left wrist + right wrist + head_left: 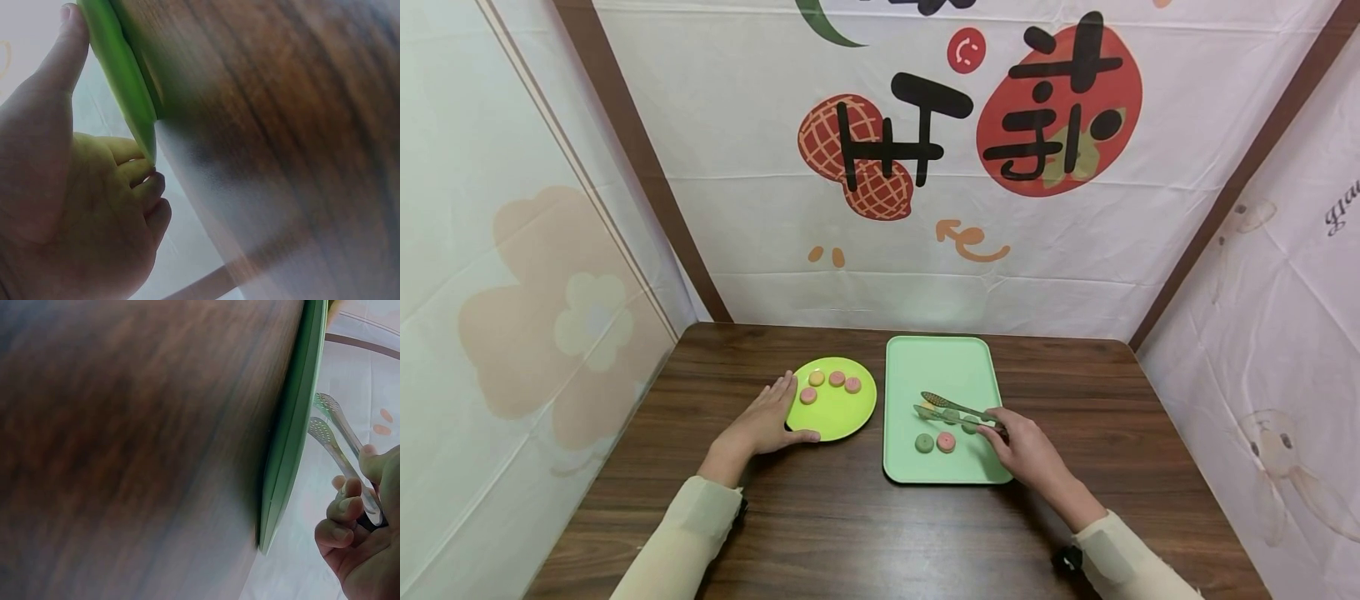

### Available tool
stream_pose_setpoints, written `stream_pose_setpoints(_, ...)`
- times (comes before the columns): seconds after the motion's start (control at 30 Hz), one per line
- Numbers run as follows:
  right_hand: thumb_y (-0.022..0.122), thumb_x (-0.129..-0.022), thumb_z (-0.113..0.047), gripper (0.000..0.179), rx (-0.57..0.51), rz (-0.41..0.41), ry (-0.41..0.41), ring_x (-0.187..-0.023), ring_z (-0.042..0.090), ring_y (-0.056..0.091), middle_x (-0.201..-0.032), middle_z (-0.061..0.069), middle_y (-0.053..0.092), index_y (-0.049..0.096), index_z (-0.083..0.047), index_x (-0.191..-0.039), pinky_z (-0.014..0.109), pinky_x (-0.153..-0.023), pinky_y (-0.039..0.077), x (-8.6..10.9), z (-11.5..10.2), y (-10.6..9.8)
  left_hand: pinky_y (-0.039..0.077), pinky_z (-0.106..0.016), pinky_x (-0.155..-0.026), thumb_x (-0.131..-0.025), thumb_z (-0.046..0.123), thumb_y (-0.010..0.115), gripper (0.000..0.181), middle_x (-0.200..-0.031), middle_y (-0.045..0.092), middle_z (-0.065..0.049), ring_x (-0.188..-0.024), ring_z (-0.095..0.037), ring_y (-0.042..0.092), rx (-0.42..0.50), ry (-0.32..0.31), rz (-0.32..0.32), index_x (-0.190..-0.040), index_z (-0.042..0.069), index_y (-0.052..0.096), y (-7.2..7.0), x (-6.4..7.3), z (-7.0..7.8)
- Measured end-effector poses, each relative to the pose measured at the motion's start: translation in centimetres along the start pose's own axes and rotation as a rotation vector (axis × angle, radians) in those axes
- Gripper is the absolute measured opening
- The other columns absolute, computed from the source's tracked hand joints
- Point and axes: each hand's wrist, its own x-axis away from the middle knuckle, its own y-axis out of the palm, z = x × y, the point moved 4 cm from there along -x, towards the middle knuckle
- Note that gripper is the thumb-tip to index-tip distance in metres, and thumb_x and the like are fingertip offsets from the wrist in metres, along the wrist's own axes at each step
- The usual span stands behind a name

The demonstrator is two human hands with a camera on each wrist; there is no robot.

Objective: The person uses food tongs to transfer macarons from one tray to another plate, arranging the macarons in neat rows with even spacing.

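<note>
On the left, my left hand (pixel 767 421) rests against the rim of a yellow-green plate (pixel 850 421), fingers extended along its edge and thumb at the near side. The plate holds a yellow macaron (pixel 816 378) and several pink macarons (pixel 837 378). My right hand (pixel 1030 450) holds metal tongs (pixel 958 406) over a mint-green tray (pixel 932 362). The tong arms are spread, their perforated tips near a partly hidden yellow macaron (pixel 928 405); contact cannot be told. Several green macarons (pixel 924 443) and a pink macaron (pixel 946 442) also lie on the tray.
Plate and tray stand side by side on a dark wood table (pixel 850 533), a narrow gap between them. A white printed cloth (pixel 760 225) rises behind the table's far edge, with more cloth at both sides.
</note>
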Motion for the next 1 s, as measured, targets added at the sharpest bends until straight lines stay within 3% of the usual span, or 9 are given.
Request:
stream_pose_setpoints(0.7, 0.079, -0.101, -0.018, 0.021, -0.039, 0.023, -0.030, -0.065, 0.001, 0.053, -0.081, -0.012, 0.064, 0.076, -0.006, -0.118, 0.026, -0.057, 0.048, -0.9, -0.8, 0.6, 0.011, -0.058, -0.134, -0.091, 0.071, 0.074, 0.129, -0.176, 0.006, -0.031, -0.164, -0.044, 0.009, 0.001, -0.002, -0.015, -0.167, -0.011, 0.010, -0.1, 0.0, 0.0)
stream_pose_setpoints(1.0, 0.077, -0.102, -0.019, 0.019, -0.062, 0.006, -0.061, -0.061, 0.001, 0.046, -0.077, -0.014, 0.057, 0.075, -0.008, -0.116, 0.025, -0.055, 0.042, -1.7, -1.4, 1.1, 0.011, -0.058, -0.134, -0.091, 0.069, 0.075, 0.128, -0.176, 0.006, -0.030, -0.164, -0.045, 0.009, 0.004, -0.005, -0.012, -0.167, -0.011, 0.010, -0.2, 0.1, 0.1)
